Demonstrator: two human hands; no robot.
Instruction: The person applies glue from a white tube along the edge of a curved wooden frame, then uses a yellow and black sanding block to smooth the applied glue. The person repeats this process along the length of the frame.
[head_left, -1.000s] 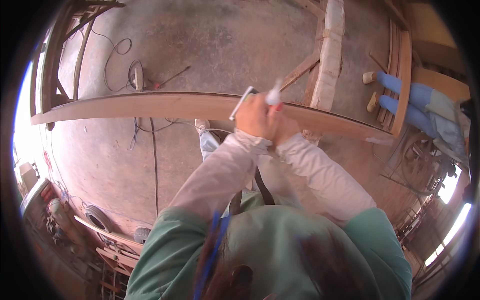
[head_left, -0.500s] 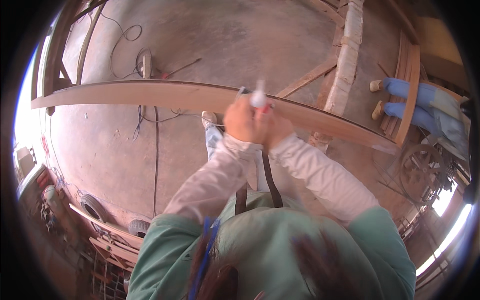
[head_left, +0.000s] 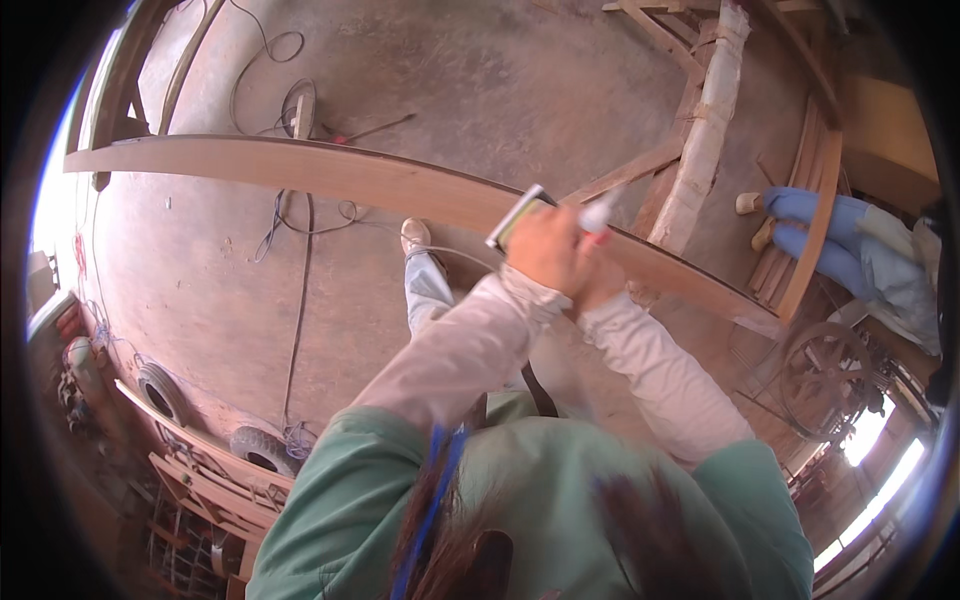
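A long wooden board spans the view in front of me, its ends far apart at left and right. Over its right half my left hand is closed around a flat rectangular thing with pale edges and a darker face; its kind is unclear. Beside it, touching or nearly so, my right hand is closed on a small white bottle with a red part, blurred by motion. Its tip points away from me above the board. The hands partly hide the fingers and the board under them.
Wooden frames stand at far left and right, one beam wrapped in pale material. Cables lie on the floor. Tyres rest at lower left. Another person's blue-clad legs are at right, near a spoked wheel.
Both hands have moved right along the board with the white bottle. The flat rectangular thing in my left hand now shows more fully.
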